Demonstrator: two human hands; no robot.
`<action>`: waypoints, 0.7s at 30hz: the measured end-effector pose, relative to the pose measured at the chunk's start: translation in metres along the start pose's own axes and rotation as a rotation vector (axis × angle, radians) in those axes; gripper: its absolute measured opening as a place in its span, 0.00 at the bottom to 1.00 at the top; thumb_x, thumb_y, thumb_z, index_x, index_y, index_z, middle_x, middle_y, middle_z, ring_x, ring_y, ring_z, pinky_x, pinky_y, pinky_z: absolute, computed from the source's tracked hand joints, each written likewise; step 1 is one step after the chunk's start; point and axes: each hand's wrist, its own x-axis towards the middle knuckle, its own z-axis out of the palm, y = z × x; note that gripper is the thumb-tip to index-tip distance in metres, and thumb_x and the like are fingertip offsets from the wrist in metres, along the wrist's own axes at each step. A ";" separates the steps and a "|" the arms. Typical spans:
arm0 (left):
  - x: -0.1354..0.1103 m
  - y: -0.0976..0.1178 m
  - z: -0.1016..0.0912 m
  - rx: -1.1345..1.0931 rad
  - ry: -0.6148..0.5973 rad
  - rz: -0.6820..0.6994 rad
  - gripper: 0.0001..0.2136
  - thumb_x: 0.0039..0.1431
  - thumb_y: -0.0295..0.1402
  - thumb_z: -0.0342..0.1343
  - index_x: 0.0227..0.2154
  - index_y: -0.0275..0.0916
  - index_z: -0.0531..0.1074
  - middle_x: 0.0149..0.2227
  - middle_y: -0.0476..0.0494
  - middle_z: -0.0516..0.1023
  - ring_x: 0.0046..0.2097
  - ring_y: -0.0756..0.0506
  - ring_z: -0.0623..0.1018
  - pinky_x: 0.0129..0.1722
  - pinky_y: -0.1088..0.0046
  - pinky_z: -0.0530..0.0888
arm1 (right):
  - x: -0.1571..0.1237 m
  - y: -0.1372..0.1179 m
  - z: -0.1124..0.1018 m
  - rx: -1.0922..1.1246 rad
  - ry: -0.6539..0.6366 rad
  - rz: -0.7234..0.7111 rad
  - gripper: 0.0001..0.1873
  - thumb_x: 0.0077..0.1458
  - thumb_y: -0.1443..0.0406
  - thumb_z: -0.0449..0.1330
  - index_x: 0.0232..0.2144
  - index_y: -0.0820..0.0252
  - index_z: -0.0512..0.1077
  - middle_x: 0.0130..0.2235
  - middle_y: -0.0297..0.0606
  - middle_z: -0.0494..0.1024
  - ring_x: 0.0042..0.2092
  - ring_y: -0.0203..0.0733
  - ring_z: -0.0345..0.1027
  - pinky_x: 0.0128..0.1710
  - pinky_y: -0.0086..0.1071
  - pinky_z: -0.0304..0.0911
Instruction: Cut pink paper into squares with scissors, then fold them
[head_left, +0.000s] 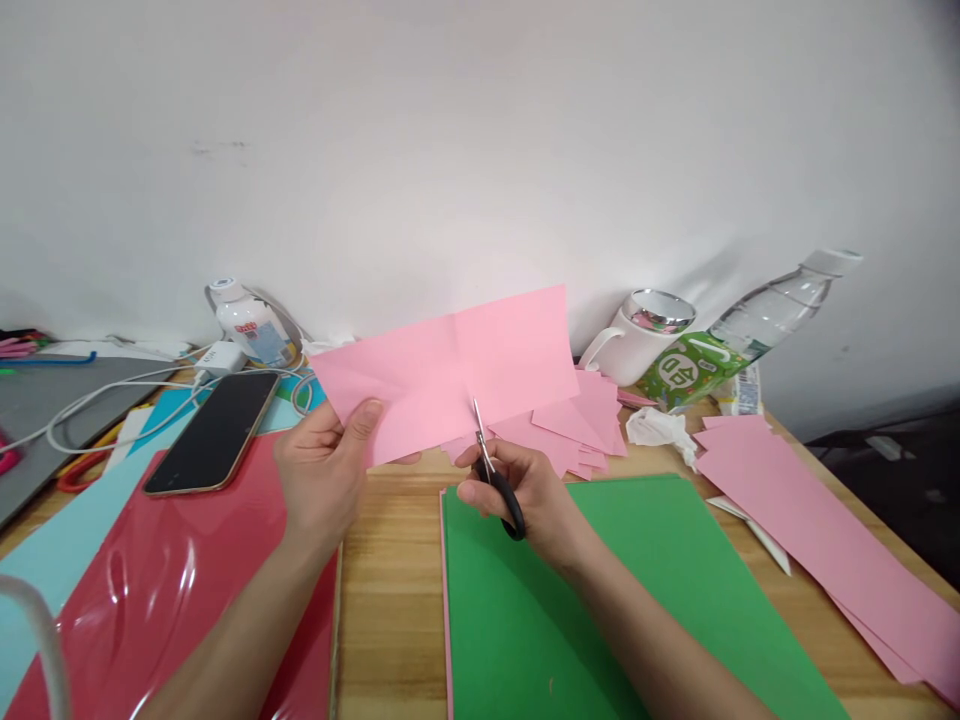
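A pink sheet of paper (420, 370) with a crease down its middle is held up over the table. My left hand (330, 460) pinches its lower left corner between thumb and fingers. My right hand (517, 485) grips black-handled scissors (511, 508), their blades pointing up at the sheet's lower edge near the crease. Whether the blades are apart or closed on the paper is hard to make out. Behind the sheet, several cut pink pieces (581, 425) lie in a loose pile. Under my right forearm rests a green sheet of paper (637, 590).
A white mug (637, 340), a green packet (686, 370) and a tilted water bottle (780, 305) stand near the wall. Long pink strips (825, 540) lie at right. At left are a phone (214, 435) on a red plastic-wrapped pack (180, 570), a white bottle (251, 325) and cables.
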 end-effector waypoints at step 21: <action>-0.001 -0.004 -0.002 0.040 -0.005 0.053 0.08 0.48 0.37 0.61 0.32 0.42 0.77 0.29 0.50 0.79 0.25 0.49 0.74 0.22 0.73 0.72 | -0.001 -0.010 0.006 -0.003 0.032 0.013 0.22 0.37 0.56 0.68 0.32 0.60 0.67 0.22 0.27 0.64 0.24 0.30 0.55 0.25 0.28 0.50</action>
